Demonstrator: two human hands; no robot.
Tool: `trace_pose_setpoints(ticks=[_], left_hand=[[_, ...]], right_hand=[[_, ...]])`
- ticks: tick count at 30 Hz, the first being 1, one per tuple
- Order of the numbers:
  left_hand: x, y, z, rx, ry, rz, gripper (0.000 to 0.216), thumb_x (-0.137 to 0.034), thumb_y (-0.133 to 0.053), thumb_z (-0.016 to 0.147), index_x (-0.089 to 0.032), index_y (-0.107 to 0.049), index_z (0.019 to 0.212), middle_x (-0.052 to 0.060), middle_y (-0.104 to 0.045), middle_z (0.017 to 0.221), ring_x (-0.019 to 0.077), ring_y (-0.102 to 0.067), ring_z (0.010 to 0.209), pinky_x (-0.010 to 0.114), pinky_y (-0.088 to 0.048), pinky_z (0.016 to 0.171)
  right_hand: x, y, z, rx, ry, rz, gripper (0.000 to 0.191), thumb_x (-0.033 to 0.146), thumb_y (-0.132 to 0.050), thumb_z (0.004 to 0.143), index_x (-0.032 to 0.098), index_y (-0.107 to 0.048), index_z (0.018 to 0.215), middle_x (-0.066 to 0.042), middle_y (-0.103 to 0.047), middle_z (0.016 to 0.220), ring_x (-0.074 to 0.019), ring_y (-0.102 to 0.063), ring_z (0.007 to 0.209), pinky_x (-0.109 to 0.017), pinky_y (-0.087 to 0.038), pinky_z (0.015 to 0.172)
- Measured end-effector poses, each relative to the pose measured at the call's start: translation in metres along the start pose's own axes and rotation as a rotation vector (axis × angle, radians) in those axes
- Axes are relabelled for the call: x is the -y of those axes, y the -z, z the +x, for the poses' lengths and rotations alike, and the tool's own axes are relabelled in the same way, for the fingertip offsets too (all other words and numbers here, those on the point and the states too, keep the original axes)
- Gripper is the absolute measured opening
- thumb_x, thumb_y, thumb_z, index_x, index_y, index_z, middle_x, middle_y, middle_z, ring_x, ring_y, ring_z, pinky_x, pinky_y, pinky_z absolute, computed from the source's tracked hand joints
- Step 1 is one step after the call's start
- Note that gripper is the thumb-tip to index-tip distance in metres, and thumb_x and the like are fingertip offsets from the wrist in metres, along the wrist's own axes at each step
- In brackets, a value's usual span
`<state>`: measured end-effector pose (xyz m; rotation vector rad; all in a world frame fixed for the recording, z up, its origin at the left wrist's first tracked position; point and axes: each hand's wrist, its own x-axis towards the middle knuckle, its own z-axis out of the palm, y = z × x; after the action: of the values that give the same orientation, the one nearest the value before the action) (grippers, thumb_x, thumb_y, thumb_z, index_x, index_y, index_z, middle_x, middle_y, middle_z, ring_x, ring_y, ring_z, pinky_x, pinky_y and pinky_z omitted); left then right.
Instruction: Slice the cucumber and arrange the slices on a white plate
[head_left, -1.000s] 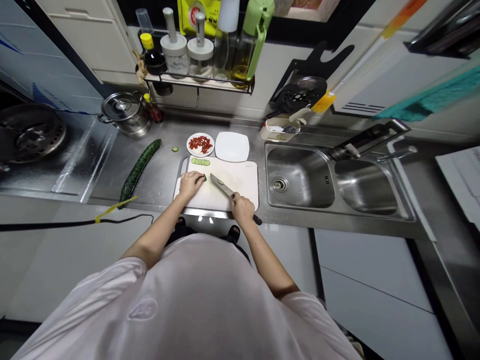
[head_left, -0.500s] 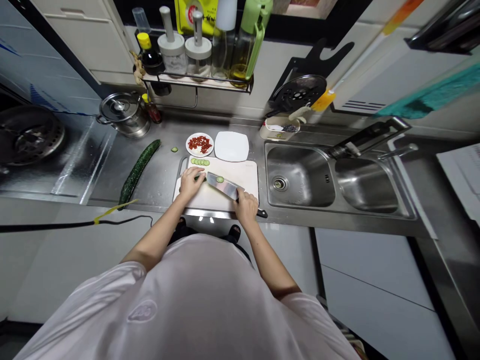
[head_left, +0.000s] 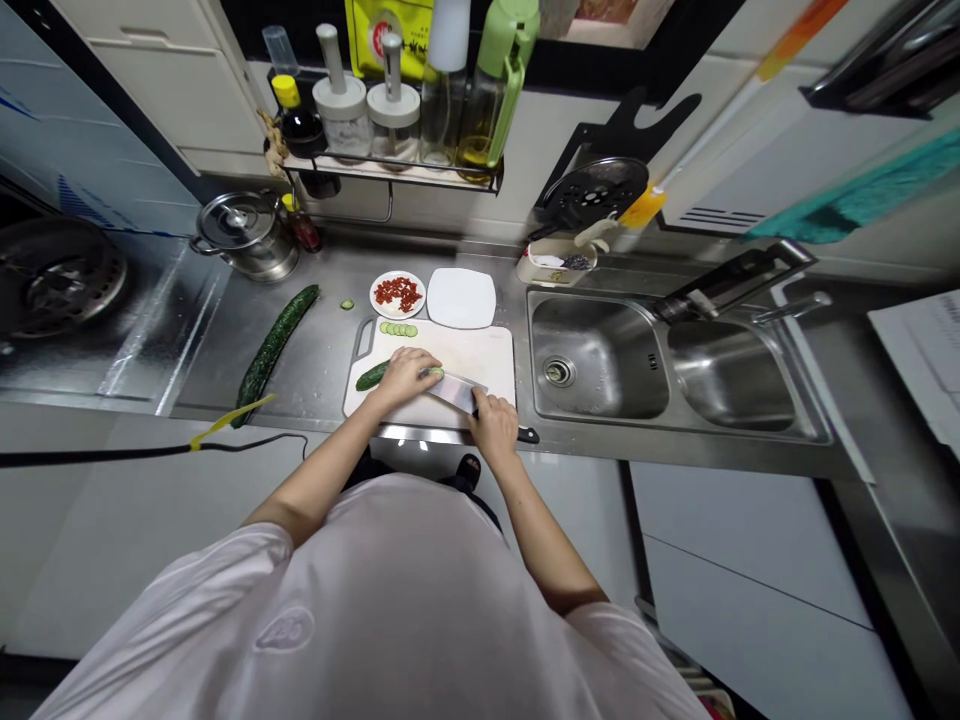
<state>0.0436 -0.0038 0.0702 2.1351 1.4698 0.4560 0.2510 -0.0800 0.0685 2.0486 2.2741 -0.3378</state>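
My right hand [head_left: 495, 420] is wrapped round the handle of a kitchen knife, whose broad blade [head_left: 454, 393] lies low over the white cutting board [head_left: 480, 345], pointing left. A cucumber slice [head_left: 436, 371] is on the blade near its tip. My left hand [head_left: 409, 375] reaches across to that slice, its fingertips closed on it. Partly under my left wrist, a cut piece of cucumber [head_left: 371, 376] rests on the board. Several overlapping cucumber slices [head_left: 397, 329] lie in a row along the board's top left.
Behind the board stand a plate of chopped red pieces [head_left: 397, 312] and a white plate [head_left: 461, 298]. A whole cucumber [head_left: 276, 345] lies to the left, near a small cut end [head_left: 346, 304]. Another knife's black handle [head_left: 529, 435] juts past the board beside the sink [head_left: 600, 350].
My left hand has moved right, off the cucumber piece and over to the slice on the blade. More of the cucumber piece now shows. My right hand keeps hold of the knife.
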Motion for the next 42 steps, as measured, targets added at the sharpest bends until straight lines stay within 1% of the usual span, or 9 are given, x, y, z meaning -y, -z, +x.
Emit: trace_pose_setpoints(ticks=[4,7,12,14,17,21,27,38,42], left_hand=[[-0.002,-0.002,0.002,-0.03,0.004,-0.046,0.016,-0.034,-0.063,0.08,-0.026,-0.07,0.092,0.004,-0.067,0.099,0.0228,-0.056,0.101,0.039,-0.038,0.096],[0.004,-0.005,0.006,-0.07,0.08,-0.114,0.013,-0.031,-0.063,0.079,-0.023,-0.069,0.087,0.003,-0.068,0.087,0.0206,-0.059,0.09,0.035,-0.043,0.087],[0.037,-0.012,0.021,-0.194,0.33,-0.279,0.017,-0.032,-0.063,0.077,-0.021,-0.067,0.09,0.0,-0.068,0.079,0.0139,-0.06,0.071,0.027,-0.045,0.07],[0.052,-0.015,0.031,-0.249,0.414,-0.278,0.017,-0.031,-0.064,0.076,-0.02,-0.067,0.089,0.0,-0.068,0.078,0.0133,-0.06,0.07,0.025,-0.045,0.068],[0.067,-0.016,0.045,-0.281,0.475,-0.233,0.014,-0.028,-0.064,0.074,-0.021,-0.068,0.086,0.0,-0.069,0.078,0.014,-0.061,0.071,0.026,-0.045,0.069],[0.075,-0.018,0.06,-0.296,0.502,-0.151,0.014,-0.026,-0.063,0.074,-0.022,-0.068,0.087,0.001,-0.07,0.081,0.0157,-0.062,0.077,0.027,-0.044,0.074],[0.075,-0.019,0.075,-0.279,0.494,-0.061,0.016,-0.022,-0.059,0.075,-0.024,-0.067,0.09,0.0,-0.07,0.079,0.0166,-0.062,0.079,0.027,-0.042,0.074],[0.074,-0.019,0.082,-0.24,0.465,0.099,0.022,-0.018,-0.053,0.078,-0.023,-0.068,0.094,0.006,-0.071,0.085,0.0234,-0.062,0.088,0.034,-0.04,0.082],[0.074,-0.019,0.083,-0.219,0.447,0.134,0.022,-0.018,-0.054,0.077,-0.023,-0.069,0.093,0.007,-0.072,0.088,0.0241,-0.062,0.091,0.036,-0.039,0.086]], right_hand=[[-0.001,-0.003,0.0,-0.003,0.002,-0.001,0.048,0.027,-0.056,0.087,0.019,-0.048,0.133,-0.01,-0.063,0.103,-0.0243,-0.051,0.098,-0.032,-0.03,0.085],[-0.003,-0.006,0.0,-0.021,-0.009,0.006,0.042,0.026,-0.056,0.087,0.019,-0.052,0.128,-0.008,-0.064,0.101,-0.0231,-0.052,0.096,-0.031,-0.031,0.084],[-0.01,-0.012,0.003,-0.005,-0.077,0.036,0.042,0.026,-0.056,0.086,0.019,-0.052,0.127,-0.008,-0.065,0.104,-0.0215,-0.054,0.097,-0.03,-0.032,0.085],[-0.013,-0.015,0.004,-0.006,-0.105,0.048,0.042,0.027,-0.055,0.087,0.019,-0.053,0.128,-0.008,-0.065,0.105,-0.0214,-0.055,0.098,-0.029,-0.032,0.085],[-0.017,-0.019,0.006,-0.024,-0.13,0.072,0.04,0.029,-0.054,0.087,0.02,-0.054,0.126,-0.008,-0.066,0.104,-0.0213,-0.056,0.097,-0.029,-0.033,0.085],[-0.018,-0.022,0.008,-0.039,-0.13,0.104,0.038,0.028,-0.053,0.087,0.02,-0.055,0.124,-0.007,-0.067,0.105,-0.0208,-0.057,0.097,-0.029,-0.034,0.086],[-0.017,-0.02,0.01,-0.03,-0.142,0.13,0.039,0.028,-0.052,0.088,0.021,-0.055,0.126,-0.007,-0.067,0.107,-0.0205,-0.057,0.099,-0.029,-0.036,0.085],[-0.023,-0.023,0.011,-0.042,-0.157,0.155,0.038,0.03,-0.052,0.088,0.02,-0.056,0.125,-0.006,-0.068,0.106,-0.0203,-0.058,0.098,-0.028,-0.038,0.084],[-0.023,-0.02,0.012,-0.029,-0.166,0.151,0.039,0.031,-0.051,0.088,0.021,-0.055,0.126,-0.006,-0.067,0.107,-0.0203,-0.058,0.098,-0.028,-0.038,0.083]])
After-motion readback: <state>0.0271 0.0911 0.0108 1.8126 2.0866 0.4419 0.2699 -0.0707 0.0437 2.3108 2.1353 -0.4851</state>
